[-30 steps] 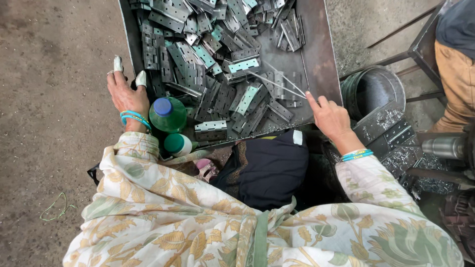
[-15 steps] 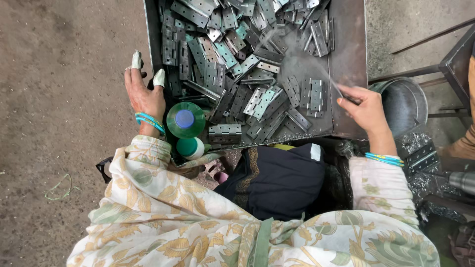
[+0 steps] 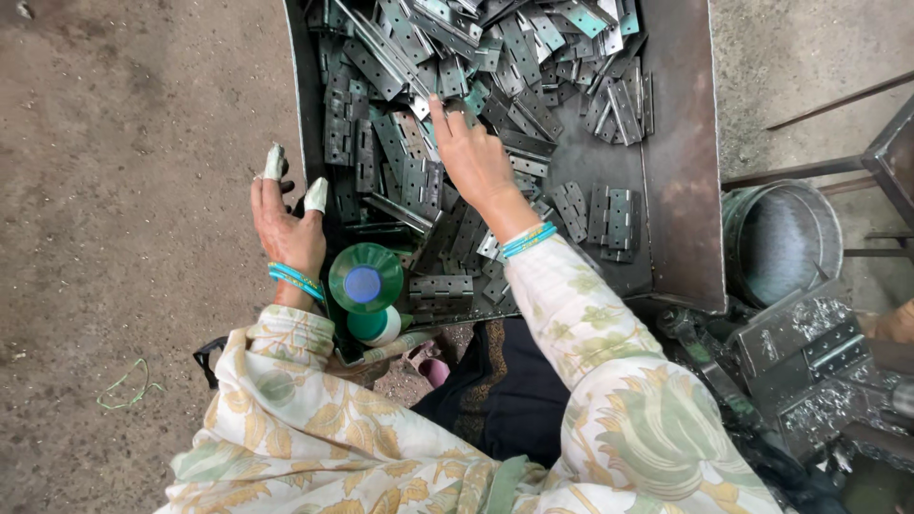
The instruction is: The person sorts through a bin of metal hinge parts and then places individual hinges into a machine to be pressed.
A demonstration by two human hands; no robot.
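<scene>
In the dark metal tray [image 3: 681, 143], heaped with flat steel hinges [image 3: 400, 162], the right hand [image 3: 476, 157] reaches into the middle of the pile, fingers spread and pressed down onto the hinges, palm down; whether any one hinge is pinched cannot be told. The left hand [image 3: 284, 224] rests at the tray's left wall, open, holding nothing, with two fingertips wrapped in pale tape and turquoise bangles at the wrist. Just beside it, at the tray's near left corner, stands a green bottle [image 3: 365, 286] with a blue centre on its top, seen from above. A few hinges [image 3: 609, 214] lie apart on bare tray floor toward the right. Outside the tray to the right sits a round metal bucket [image 3: 785, 238].
</scene>
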